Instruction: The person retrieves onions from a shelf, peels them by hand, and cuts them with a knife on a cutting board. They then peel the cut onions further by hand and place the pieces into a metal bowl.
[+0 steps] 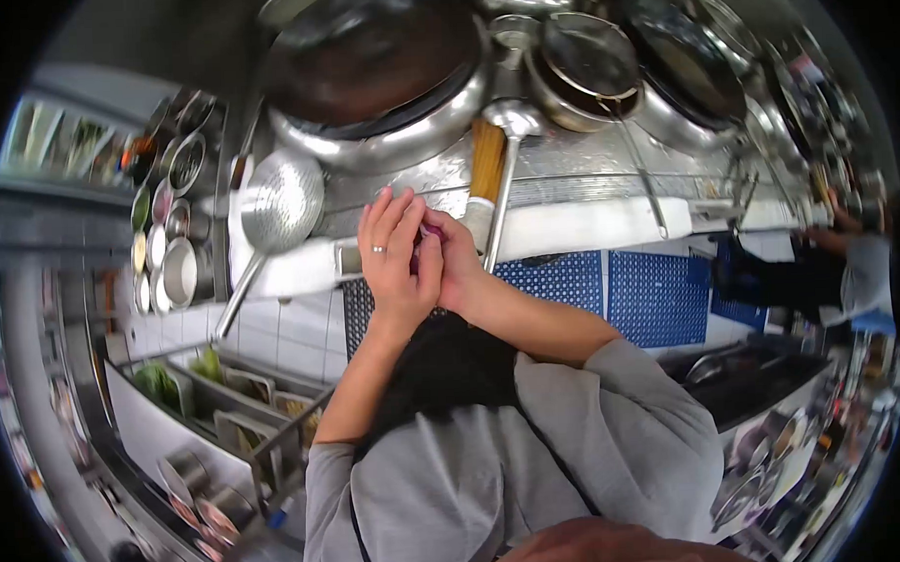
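Observation:
Before my body, over the counter's front edge, my left hand [398,261] and my right hand [457,266] are pressed together. The left one, with a ring, has its fingers extended and laid against the right palm. Between them shows a bit of a small purple thing [429,229]; its kind I cannot tell, as the hands hide most of it. Just right of the hands lie a bamboo brush [486,161] and a steel ladle [509,125]. To the left rests a perforated skimmer [283,203], its handle jutting past the edge.
Large woks [378,65] and a steel pot with a strainer [589,58] stand along the counter [407,183]. White folded towels [597,226] line its edge. Bowls [180,271] and vegetable bins [181,389] are on the left. At far right stands another person [861,277].

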Demonstrator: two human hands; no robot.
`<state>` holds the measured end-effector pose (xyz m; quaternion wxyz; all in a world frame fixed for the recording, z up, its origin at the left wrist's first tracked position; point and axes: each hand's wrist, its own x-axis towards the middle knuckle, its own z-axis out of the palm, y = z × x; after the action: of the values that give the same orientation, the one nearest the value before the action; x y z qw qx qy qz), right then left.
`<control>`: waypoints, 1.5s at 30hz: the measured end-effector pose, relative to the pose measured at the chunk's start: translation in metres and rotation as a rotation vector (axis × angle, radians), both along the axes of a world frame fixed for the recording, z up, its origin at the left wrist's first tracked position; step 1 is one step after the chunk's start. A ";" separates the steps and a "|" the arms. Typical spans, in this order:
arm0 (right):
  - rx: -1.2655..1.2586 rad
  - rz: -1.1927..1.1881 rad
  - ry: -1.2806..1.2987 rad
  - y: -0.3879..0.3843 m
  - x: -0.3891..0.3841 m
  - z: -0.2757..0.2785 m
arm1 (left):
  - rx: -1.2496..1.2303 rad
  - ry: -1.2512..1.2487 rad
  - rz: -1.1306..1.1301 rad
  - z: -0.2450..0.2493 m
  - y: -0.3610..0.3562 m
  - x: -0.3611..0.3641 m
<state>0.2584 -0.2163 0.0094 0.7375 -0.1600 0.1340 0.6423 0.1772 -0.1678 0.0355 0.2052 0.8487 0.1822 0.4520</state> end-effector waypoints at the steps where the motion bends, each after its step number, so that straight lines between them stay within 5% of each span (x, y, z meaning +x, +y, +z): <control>1: 0.064 -0.035 -0.009 -0.009 0.011 -0.007 | -0.015 -0.049 -0.055 0.004 -0.003 0.014; 7: 0.022 -0.392 0.081 -0.064 0.052 0.007 | -0.032 0.215 -0.402 0.011 -0.032 0.073; 11: 0.030 -0.681 0.149 -0.092 0.052 -0.023 | -0.139 0.178 -0.741 -0.018 -0.058 0.100; 13: 0.010 -0.841 0.143 -0.103 0.044 -0.035 | -0.339 0.210 -0.835 -0.031 -0.073 0.101; 18: -0.167 -1.234 0.231 -0.132 -0.002 -0.026 | -0.171 0.341 -1.239 -0.052 -0.090 0.101; 22: -0.246 -1.527 0.183 -0.157 -0.047 -0.058 | -0.273 0.385 -1.473 -0.075 -0.130 0.082; 26: -0.450 -1.668 0.222 -0.187 -0.092 -0.059 | -0.480 0.578 -1.611 -0.099 -0.171 0.045; 31: -0.746 -1.813 0.210 -0.221 -0.117 -0.095 | -1.104 0.991 -1.515 -0.148 -0.221 0.009; 38: -1.372 -1.602 -0.220 -0.274 -0.114 -0.156 | -2.059 1.138 -1.128 -0.206 -0.293 0.008; 42: -1.958 -1.101 -0.643 -0.306 -0.126 -0.202 | -2.287 1.173 -0.977 -0.239 -0.320 0.009; 45: -2.205 -0.737 -0.724 -0.323 -0.134 -0.227 | -2.487 1.248 -0.868 -0.269 -0.333 0.000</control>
<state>0.1244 -0.5395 -0.2172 0.3390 -0.8230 0.4319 -0.1456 0.1774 -0.5005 -0.2331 0.7991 0.1683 0.2400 -0.5249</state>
